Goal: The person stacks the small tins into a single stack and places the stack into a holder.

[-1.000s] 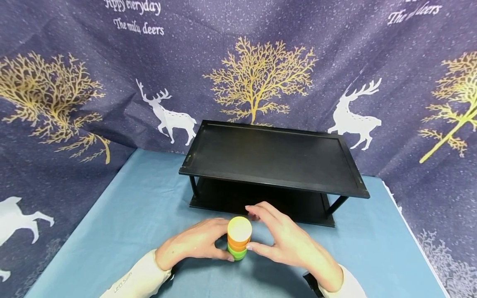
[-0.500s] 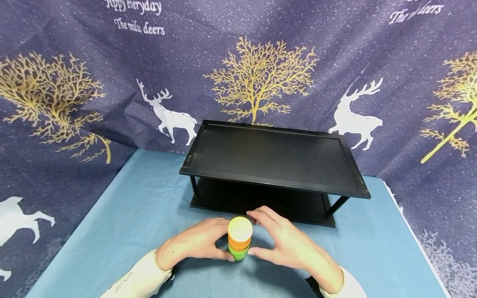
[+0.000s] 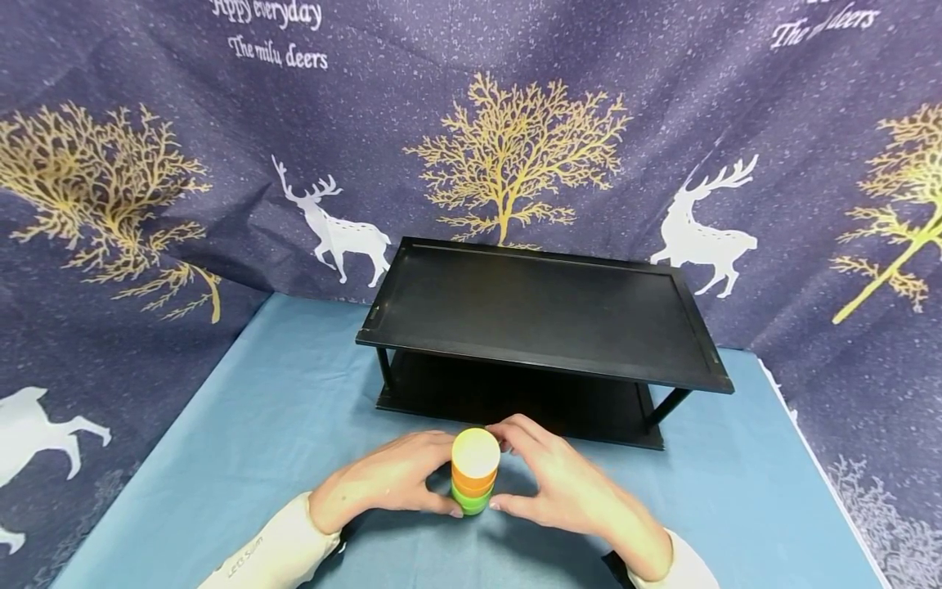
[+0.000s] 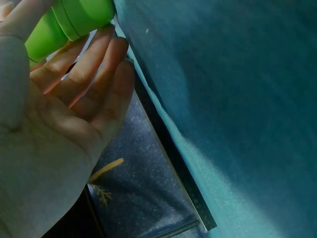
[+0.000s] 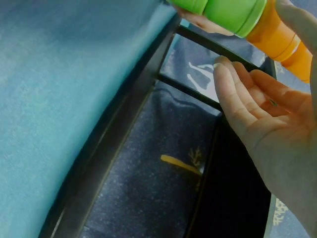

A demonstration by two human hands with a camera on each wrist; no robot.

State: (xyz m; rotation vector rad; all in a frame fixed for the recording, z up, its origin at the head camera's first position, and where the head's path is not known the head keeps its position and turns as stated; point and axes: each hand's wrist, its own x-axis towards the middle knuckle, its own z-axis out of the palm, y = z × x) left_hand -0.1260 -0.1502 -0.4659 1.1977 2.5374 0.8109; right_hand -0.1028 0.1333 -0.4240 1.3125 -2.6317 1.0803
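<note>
A slim upright stack of cup-like pieces (image 3: pixel 473 483) stands on the blue cloth, green below, orange above, with a pale yellow round top. My left hand (image 3: pixel 401 474) holds it low from the left, thumb at the green part and fingers reaching behind. The left wrist view shows the green pieces (image 4: pixel 81 20) between thumb and fingers. On the other side my right hand (image 3: pixel 555 478) is spread around the stack, its thumb tip close by the green part. In the right wrist view its fingers stand apart from the orange pieces (image 5: pixel 275 34).
Behind the hands stands a low black two-level rack (image 3: pixel 545 319), its lower shelf (image 3: pixel 508 397) just beyond the fingertips. Blue cloth (image 3: pixel 243 442) covers the table. A dark curtain (image 3: pixel 471 123) printed with deer and trees hangs at the back and sides.
The right hand's fingers have dropped slightly and come closer around the stack's far side. The left hand and the stack have stayed in place.
</note>
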